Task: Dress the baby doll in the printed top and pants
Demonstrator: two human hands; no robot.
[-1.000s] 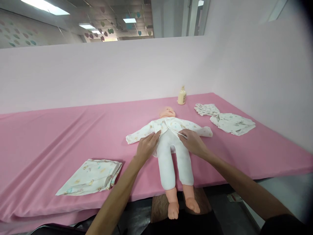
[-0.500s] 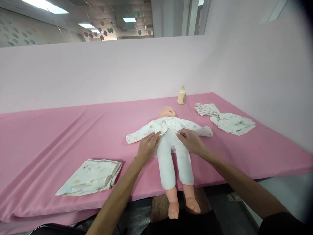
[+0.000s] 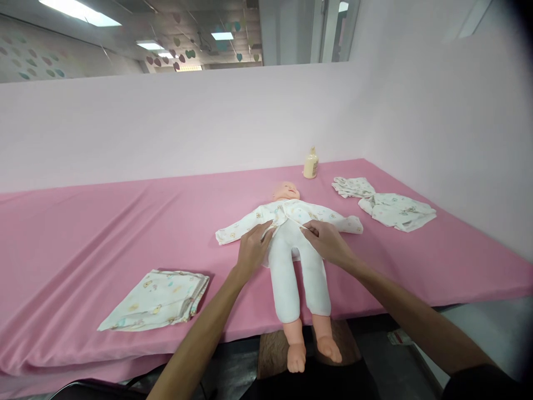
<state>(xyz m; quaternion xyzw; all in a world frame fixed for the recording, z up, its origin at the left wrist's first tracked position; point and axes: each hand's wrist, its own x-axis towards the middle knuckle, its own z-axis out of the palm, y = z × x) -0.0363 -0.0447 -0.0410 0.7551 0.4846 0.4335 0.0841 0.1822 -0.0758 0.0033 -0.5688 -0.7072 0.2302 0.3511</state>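
A baby doll (image 3: 293, 266) lies on its back on the pink table (image 3: 104, 233), head toward the wall, bare feet past the front edge. It wears a white printed shirt (image 3: 297, 214) and has white legs. My left hand (image 3: 252, 250) pinches the shirt's lower hem at the doll's left hip. My right hand (image 3: 327, 241) grips the hem on the other side at the waist. Both hands rest against the doll's body.
A folded printed cloth (image 3: 156, 300) lies near the front edge at the left. Two small crumpled garments (image 3: 387, 205) lie at the right. A cream bottle (image 3: 310, 164) stands by the pink back wall. A brown stool (image 3: 270, 350) sits under the doll's feet.
My left hand has slid slightly up and in along the shirt hem. The right hand and doll have barely moved.
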